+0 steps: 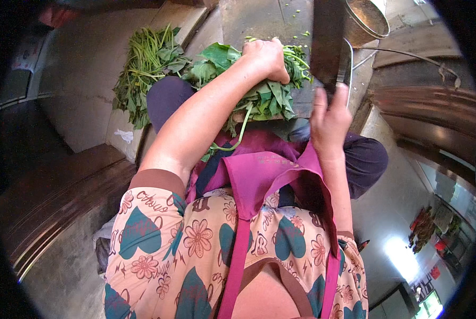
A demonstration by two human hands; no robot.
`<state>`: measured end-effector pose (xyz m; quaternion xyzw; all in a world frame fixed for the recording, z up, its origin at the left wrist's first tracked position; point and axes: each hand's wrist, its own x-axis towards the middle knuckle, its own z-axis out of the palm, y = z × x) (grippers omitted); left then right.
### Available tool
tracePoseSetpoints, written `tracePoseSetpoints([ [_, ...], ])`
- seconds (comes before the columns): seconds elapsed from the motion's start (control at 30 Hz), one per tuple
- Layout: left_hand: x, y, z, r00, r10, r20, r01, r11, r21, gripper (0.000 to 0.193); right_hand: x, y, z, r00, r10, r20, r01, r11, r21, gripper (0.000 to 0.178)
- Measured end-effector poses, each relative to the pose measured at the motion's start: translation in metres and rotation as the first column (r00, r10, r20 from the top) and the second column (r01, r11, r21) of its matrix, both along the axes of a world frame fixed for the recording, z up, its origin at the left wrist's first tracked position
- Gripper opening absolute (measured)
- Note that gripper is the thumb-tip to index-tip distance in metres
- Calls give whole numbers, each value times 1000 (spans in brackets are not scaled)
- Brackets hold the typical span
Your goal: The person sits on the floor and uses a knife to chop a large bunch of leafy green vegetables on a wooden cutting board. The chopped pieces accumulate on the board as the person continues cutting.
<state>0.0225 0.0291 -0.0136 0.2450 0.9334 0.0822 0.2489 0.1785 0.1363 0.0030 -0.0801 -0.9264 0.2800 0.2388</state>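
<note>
My left hand (267, 59) is closed over a bunch of leafy greens (272, 101), pressing it on a dark cutting board (251, 21). Cut stem ends poke out to the right of my fingers. In my right hand (331, 119) is a cleaver (327, 45), its broad dark blade raised beside the cut ends and slightly blurred. The blade and the bunch are apart. Small chopped green bits are scattered on the board beyond my left hand. One long stem hangs from the bunch over the near edge toward my lap.
A second heap of long-stemmed greens (147, 74) lies to the left of my knee. At the far right stands a bucket (366, 21) with a wire handle. A crumpled white scrap (124, 136) is at the left. My purple apron (267, 165) covers my lap.
</note>
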Motion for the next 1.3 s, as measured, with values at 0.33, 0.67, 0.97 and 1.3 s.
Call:
tracePoseSetpoints([
  [0.33, 5, 1, -9, 999, 26, -39, -24, 999, 38, 77, -15, 5, 18, 998, 29, -64, -34, 997, -70, 25],
  [0.67, 18, -7, -19, 992, 38, -122, -24, 993, 114, 68, -25, 9, 27, 997, 71, 1, -71, 995, -76, 21],
  [0.97, 14, 0, -13, 993, 62, -98, -53, 994, 95, 71, -16, 16, 22, 996, -54, 72, 60, 994, -89, 23],
  [1.3, 14, 1, -14, 983, 95, -159, -76, 990, 121, 67, -25, 23, 16, 975, 2, 223, 11, 998, -59, 22],
])
